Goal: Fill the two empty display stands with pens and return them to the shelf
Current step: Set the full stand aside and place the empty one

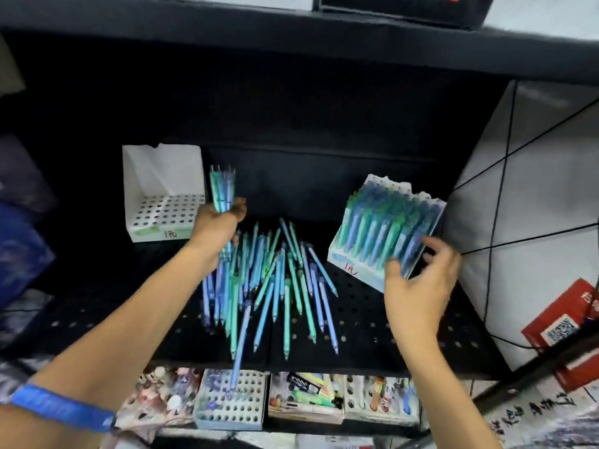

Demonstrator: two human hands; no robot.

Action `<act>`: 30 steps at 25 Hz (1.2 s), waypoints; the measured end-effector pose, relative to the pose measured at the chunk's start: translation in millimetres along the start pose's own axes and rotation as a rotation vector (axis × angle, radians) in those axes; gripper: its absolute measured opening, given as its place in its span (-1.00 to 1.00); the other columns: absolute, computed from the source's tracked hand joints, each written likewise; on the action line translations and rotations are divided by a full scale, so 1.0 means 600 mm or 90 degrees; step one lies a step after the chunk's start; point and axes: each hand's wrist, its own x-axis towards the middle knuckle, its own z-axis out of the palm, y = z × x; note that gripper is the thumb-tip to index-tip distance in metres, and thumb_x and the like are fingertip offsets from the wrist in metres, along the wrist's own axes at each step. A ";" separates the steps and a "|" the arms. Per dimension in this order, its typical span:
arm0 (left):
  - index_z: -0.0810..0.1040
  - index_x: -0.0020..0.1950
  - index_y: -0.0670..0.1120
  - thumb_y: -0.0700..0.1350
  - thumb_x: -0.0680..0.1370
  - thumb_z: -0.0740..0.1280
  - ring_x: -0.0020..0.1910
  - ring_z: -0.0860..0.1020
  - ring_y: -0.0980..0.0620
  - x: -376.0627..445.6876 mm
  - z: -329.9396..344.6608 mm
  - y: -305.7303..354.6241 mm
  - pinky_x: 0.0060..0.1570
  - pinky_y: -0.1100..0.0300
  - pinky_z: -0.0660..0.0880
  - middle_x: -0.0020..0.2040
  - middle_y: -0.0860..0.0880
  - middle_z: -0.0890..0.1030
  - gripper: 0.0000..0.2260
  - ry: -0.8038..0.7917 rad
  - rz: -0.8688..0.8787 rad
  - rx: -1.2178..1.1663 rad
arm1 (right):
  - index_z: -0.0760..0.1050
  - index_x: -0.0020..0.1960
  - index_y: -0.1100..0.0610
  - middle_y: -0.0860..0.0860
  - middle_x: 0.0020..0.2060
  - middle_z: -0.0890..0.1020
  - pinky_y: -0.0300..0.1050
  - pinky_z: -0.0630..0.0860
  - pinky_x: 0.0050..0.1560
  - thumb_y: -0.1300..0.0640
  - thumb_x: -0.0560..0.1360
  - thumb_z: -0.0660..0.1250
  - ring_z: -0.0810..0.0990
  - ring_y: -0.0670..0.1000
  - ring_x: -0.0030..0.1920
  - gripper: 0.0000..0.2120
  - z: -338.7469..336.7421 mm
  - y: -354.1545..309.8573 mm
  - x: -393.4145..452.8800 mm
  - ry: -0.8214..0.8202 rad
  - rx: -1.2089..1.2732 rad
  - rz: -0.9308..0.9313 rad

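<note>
— What is on the black perforated metal shelf (pixel 372 315) right now?

— A loose heap of slim blue and green plastic pens (pixel 278 283) lies across the middle of it, fanned out with most tips pointing toward the front edge. One of the pens hangs over that edge, above a small white holed pen stand (pixel 231 401) on the level below.

— And the hands?

— The left hand (pixel 215 230) has its fingers curled round a bunch of blue and green pens (pixel 223 192), held upright above the heap. The right hand (pixel 418 286) is at the near right corner of a white cardboard display stand full of blue and green pens (pixel 385 234); the thumb lies on the front face and the fingers bend round the side. Whether it truly clasps the stand or only touches it I cannot tell, as that area is blurred.

— How does the full stand sit?

— Tilted, at the right end of the shelf, just beside a grey quilted panel with black seams (pixel 531 196).

— The other stand?

— An empty white cardboard display stand with a holed base (pixel 163 202) stands at the back left of the shelf, its holes unfilled, with a handwritten red-and-green price mark on its front lip.

— Anything else?

— A blue wristband (pixel 61 408) on the left forearm, and a red box with a QR code (pixel 560 322) at the lower right.
</note>
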 end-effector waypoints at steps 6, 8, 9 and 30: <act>0.56 0.05 -0.18 -0.16 0.59 0.31 -0.12 0.59 -0.21 0.054 -0.132 -0.062 -0.19 0.12 0.46 -0.13 -0.21 0.60 -0.88 0.050 0.038 0.408 | 0.29 0.33 0.14 0.17 0.28 0.39 0.30 0.44 0.18 0.27 0.47 0.38 0.46 0.21 0.20 -0.51 0.034 0.004 0.018 0.070 -0.003 0.054; 0.51 0.30 -0.15 -0.17 0.57 0.30 0.12 0.58 -0.25 0.057 -0.151 -0.072 0.01 0.10 0.48 0.15 -0.23 0.61 -0.70 0.017 0.052 0.533 | 0.28 0.31 0.15 0.23 0.24 0.39 0.32 0.39 0.15 0.26 0.41 0.37 0.42 0.27 0.20 -0.48 0.032 -0.010 0.015 0.135 -0.058 0.028; 0.46 0.40 -0.12 -0.18 0.56 0.29 0.18 0.56 -0.24 0.057 -0.156 -0.076 0.07 0.10 0.48 0.24 -0.21 0.58 -0.61 -0.002 0.065 0.564 | 0.30 0.30 0.17 0.24 0.21 0.40 0.27 0.37 0.13 0.27 0.39 0.36 0.42 0.27 0.19 -0.49 0.032 -0.024 0.005 0.155 -0.065 -0.009; 0.63 0.06 -0.16 -0.08 0.57 0.33 -0.14 0.65 -0.14 -0.020 -0.195 -0.070 -0.12 -0.06 0.59 -0.08 -0.19 0.68 -0.81 -0.091 0.035 0.345 | 0.12 0.58 0.00 0.05 0.61 0.04 0.06 0.22 0.48 -0.07 0.61 0.26 0.14 0.17 0.56 -0.39 0.283 -0.214 -0.125 -0.715 -0.252 -0.215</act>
